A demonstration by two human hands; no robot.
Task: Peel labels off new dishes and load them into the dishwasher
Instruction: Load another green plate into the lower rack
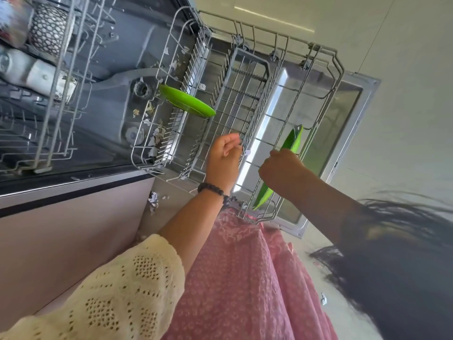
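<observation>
Nearest: cream knit sleeve (117, 285) and pink patterned skirt (245, 278), dark hair (392, 253) hanging on the right hand's side. Left hand (224, 159), bead bracelet (215, 190) at its wrist, fingers loosely curled at a wire of the lower dishwasher rack (333, 57); can't tell if it actually grips the wire. Right hand (282, 171) is closed around a green plate (291, 141), held on edge inside the rack's near-side section, plate sticking out above and below the fist. Beyond the left hand, a second green plate (187, 100) stands tilted in the rack tines. Paper label scraps (153, 136) scattered farther left of it. Beyond the right hand, open dishwasher door (353, 114). Farthest, upper rack (56, 69) with a patterned cup (47, 28).
</observation>
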